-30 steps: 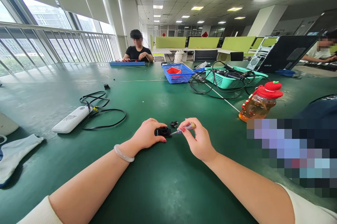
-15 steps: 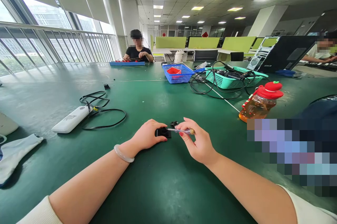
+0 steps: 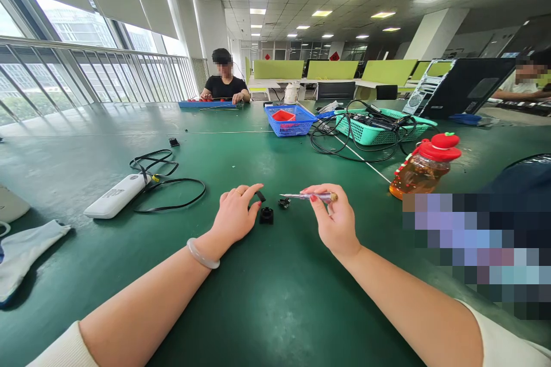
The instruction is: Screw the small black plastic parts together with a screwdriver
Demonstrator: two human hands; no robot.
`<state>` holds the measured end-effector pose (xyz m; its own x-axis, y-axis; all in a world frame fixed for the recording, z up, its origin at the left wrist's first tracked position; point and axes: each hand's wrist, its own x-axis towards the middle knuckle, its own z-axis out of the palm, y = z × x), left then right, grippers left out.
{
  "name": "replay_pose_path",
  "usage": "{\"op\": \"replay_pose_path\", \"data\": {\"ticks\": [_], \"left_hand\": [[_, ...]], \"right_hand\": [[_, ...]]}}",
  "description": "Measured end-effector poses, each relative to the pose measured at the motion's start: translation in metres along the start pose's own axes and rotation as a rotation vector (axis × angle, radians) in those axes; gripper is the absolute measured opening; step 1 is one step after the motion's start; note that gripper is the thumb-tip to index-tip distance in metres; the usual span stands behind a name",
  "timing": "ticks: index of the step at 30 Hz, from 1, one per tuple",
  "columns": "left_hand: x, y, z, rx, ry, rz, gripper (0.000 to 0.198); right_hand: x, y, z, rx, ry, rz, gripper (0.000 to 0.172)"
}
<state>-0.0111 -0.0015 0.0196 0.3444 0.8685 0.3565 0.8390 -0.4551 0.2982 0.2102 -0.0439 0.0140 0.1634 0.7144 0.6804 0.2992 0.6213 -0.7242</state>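
My left hand (image 3: 235,215) rests on the green table (image 3: 267,298) with its fingers stretched out. The index fingertip reaches a thin black strip (image 3: 261,196). Just right of the thumb, a small black block-shaped part (image 3: 266,215) lies free on the table. A tiny black piece (image 3: 283,203) sits a little further off. My right hand (image 3: 336,220) pinches a small screwdriver (image 3: 307,196) with a clear handle. It is held level above the table, its tip pointing left over the tiny piece.
A white device (image 3: 116,196) with a black cable (image 3: 172,183) lies to the left, and cloth (image 3: 26,249) at the far left. A drink bottle with a red cap (image 3: 424,172) stands on the right. Blue (image 3: 289,120) and green (image 3: 374,126) baskets and other seated people are further back.
My left hand let go of the black part and opened, sliding slightly left. My right hand lifted the screwdriver off the part and drew it right, now level.
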Motion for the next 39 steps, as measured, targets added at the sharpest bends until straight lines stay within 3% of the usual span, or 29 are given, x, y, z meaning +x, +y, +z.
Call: {"op": "replay_pose_path", "data": {"ticks": [5, 10, 13, 16, 18, 21, 26, 32, 39], "left_hand": [[-0.003, 0.000, 0.003, 0.190, -0.076, -0.077, 0.035], [-0.003, 0.003, 0.002, 0.164, -0.027, -0.075, 0.034], [-0.004, 0.005, 0.003, 0.012, -0.051, 0.084, 0.033], [-0.006, 0.004, 0.007, -0.107, -0.162, 0.295, 0.039], [-0.007, 0.004, 0.009, -0.113, -0.218, 0.335, 0.040], [-0.006, 0.002, 0.010, -0.069, -0.238, 0.260, 0.038], [-0.004, 0.001, 0.008, -0.013, -0.160, 0.065, 0.041], [-0.006, 0.006, 0.006, -0.037, -0.227, 0.150, 0.051], [-0.011, 0.025, 0.011, -0.180, -0.271, 0.197, 0.023]], "right_hand": [[0.006, 0.009, -0.003, -0.147, 0.066, 0.114, 0.013], [0.007, 0.011, -0.002, -0.163, 0.069, 0.156, 0.015], [0.005, 0.011, -0.002, -0.160, 0.032, 0.159, 0.015], [0.005, 0.012, -0.001, -0.174, 0.006, 0.163, 0.015], [0.005, 0.013, -0.001, -0.182, 0.002, 0.168, 0.016], [0.004, 0.013, 0.000, -0.168, -0.011, 0.169, 0.016], [0.002, 0.010, 0.002, -0.072, -0.096, 0.164, 0.013], [0.001, 0.010, 0.002, -0.069, -0.024, 0.097, 0.012], [0.003, 0.013, 0.001, -0.132, 0.005, 0.049, 0.011]]}}
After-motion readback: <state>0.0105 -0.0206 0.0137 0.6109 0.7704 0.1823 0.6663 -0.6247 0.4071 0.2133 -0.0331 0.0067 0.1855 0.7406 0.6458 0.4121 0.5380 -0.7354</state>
